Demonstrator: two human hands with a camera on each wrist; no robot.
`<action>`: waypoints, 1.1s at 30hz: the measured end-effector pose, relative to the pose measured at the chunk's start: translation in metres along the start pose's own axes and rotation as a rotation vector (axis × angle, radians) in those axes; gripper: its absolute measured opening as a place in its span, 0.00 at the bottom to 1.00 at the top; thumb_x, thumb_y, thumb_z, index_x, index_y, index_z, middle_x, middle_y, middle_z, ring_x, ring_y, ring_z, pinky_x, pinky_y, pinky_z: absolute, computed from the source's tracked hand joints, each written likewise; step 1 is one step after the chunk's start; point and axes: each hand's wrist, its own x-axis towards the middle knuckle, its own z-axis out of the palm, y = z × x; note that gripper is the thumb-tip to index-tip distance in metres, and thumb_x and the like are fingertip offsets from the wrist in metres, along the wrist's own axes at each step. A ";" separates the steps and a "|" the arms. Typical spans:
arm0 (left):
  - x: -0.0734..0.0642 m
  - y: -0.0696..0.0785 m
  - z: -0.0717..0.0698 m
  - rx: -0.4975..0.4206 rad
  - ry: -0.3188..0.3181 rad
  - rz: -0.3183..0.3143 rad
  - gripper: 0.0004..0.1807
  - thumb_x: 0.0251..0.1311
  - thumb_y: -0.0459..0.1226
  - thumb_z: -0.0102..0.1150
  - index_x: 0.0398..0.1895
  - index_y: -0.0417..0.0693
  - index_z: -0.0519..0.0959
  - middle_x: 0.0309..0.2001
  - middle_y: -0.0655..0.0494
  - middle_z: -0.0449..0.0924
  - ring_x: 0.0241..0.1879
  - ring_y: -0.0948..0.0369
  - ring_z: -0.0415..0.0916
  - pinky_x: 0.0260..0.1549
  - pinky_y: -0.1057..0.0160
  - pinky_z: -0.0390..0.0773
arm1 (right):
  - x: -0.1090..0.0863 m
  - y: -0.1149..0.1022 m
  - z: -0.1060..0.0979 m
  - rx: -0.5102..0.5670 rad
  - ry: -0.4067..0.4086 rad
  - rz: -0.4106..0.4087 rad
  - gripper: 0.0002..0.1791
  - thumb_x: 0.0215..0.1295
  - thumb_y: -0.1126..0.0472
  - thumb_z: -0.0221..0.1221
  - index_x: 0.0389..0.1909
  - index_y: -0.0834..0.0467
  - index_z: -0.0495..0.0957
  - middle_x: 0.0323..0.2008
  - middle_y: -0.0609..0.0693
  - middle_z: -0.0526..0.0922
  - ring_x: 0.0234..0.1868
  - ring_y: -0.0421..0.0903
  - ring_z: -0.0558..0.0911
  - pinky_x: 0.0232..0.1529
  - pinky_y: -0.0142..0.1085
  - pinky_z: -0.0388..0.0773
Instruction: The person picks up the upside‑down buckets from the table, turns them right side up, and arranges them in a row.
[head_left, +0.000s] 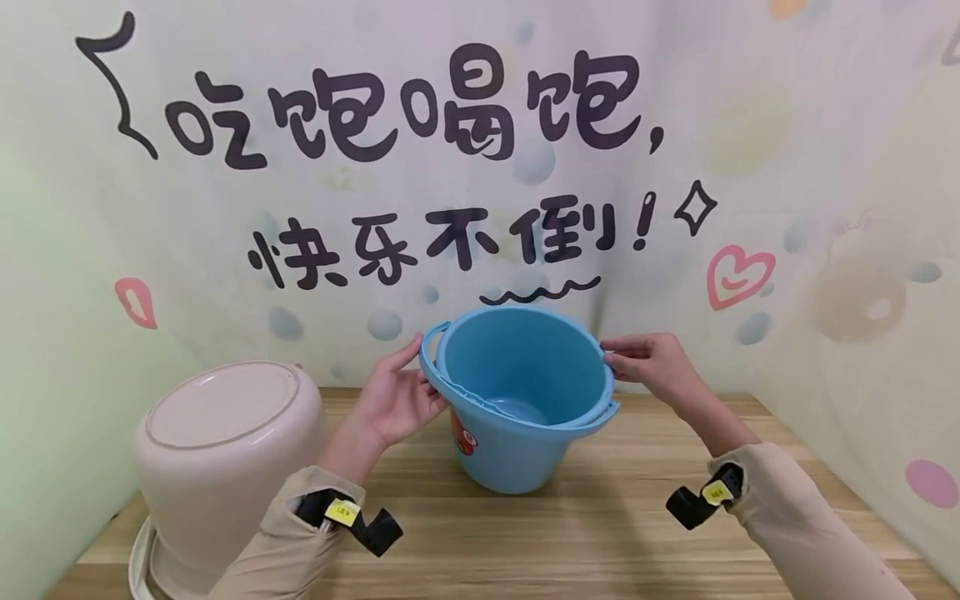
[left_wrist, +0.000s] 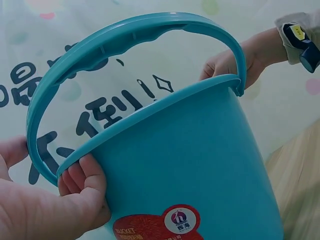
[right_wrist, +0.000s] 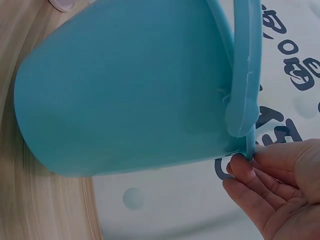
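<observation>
A light-blue plastic bucket [head_left: 517, 458] is held between my two hands over the wooden table, its opening facing up toward the head camera. My left hand [head_left: 397, 404] grips the left side of its rim, fingers curled under the lip and thumb at the handle [left_wrist: 135, 32]. That handle is folded down along the near side of the rim. On the opposite side, my right hand [head_left: 660, 362] pinches the rim between thumb and fingers, close to a handle joint [right_wrist: 242, 120]. A red label [left_wrist: 157, 222] with white print marks the bucket's outer wall.
To the left, a large beige-pink bucket-like container [head_left: 225, 467] stands upside down on the wooden table [head_left: 637, 508]. A printed cloth backdrop [head_left: 450, 183] with black characters rises behind the table, with more cloth along both sides.
</observation>
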 end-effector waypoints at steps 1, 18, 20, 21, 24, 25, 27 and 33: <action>0.000 -0.001 0.000 -0.007 0.009 -0.004 0.20 0.65 0.52 0.45 0.49 0.48 0.67 0.34 0.58 0.74 0.39 0.63 0.69 0.39 0.68 0.73 | 0.000 0.000 0.000 -0.005 0.002 0.005 0.21 0.62 0.63 0.57 0.52 0.72 0.72 0.45 0.67 0.78 0.41 0.55 0.82 0.40 0.40 0.76; 0.004 -0.013 -0.009 -0.044 0.097 -0.056 0.19 0.65 0.54 0.41 0.35 0.53 0.76 0.31 0.59 0.71 0.35 0.63 0.68 0.35 0.69 0.72 | 0.001 0.013 0.005 -0.029 -0.005 0.063 0.19 0.61 0.64 0.58 0.49 0.72 0.74 0.42 0.65 0.79 0.38 0.53 0.83 0.39 0.41 0.77; 0.005 -0.015 -0.010 -0.037 0.110 -0.056 0.19 0.65 0.55 0.41 0.37 0.52 0.75 0.36 0.58 0.70 0.36 0.63 0.68 0.36 0.69 0.72 | 0.001 0.013 0.006 -0.026 -0.009 0.057 0.19 0.61 0.64 0.58 0.49 0.73 0.74 0.42 0.66 0.80 0.38 0.53 0.83 0.39 0.41 0.77; 0.005 -0.015 -0.010 -0.035 0.115 -0.056 0.19 0.65 0.55 0.41 0.38 0.52 0.75 0.38 0.57 0.69 0.36 0.63 0.68 0.36 0.70 0.72 | 0.001 0.014 0.007 -0.026 -0.013 0.057 0.18 0.62 0.65 0.58 0.49 0.73 0.74 0.42 0.66 0.80 0.37 0.52 0.83 0.38 0.40 0.77; 0.006 -0.017 -0.011 -0.031 0.133 -0.052 0.19 0.65 0.55 0.42 0.42 0.52 0.74 0.41 0.56 0.69 0.36 0.63 0.69 0.38 0.69 0.72 | 0.001 0.015 0.008 -0.019 -0.023 0.059 0.18 0.62 0.65 0.57 0.49 0.73 0.73 0.41 0.66 0.80 0.37 0.52 0.83 0.38 0.39 0.78; 0.006 -0.017 -0.011 -0.032 0.137 -0.052 0.19 0.65 0.55 0.42 0.43 0.52 0.73 0.42 0.56 0.69 0.37 0.63 0.69 0.38 0.69 0.72 | 0.001 0.015 0.008 -0.019 -0.028 0.059 0.18 0.62 0.65 0.57 0.49 0.73 0.73 0.41 0.65 0.80 0.37 0.52 0.83 0.38 0.39 0.78; 0.006 -0.017 -0.012 -0.032 0.140 -0.048 0.20 0.65 0.55 0.42 0.45 0.52 0.73 0.42 0.56 0.69 0.36 0.63 0.69 0.38 0.69 0.72 | 0.002 0.016 0.008 -0.020 -0.033 0.062 0.18 0.62 0.65 0.57 0.49 0.73 0.73 0.41 0.65 0.80 0.37 0.52 0.83 0.38 0.40 0.78; 0.007 -0.019 -0.014 -0.056 0.147 -0.042 0.21 0.64 0.55 0.44 0.49 0.51 0.71 0.45 0.56 0.70 0.39 0.63 0.69 0.40 0.69 0.72 | 0.004 0.019 0.008 -0.017 -0.034 0.072 0.18 0.63 0.66 0.56 0.49 0.73 0.73 0.42 0.65 0.80 0.37 0.52 0.83 0.39 0.40 0.77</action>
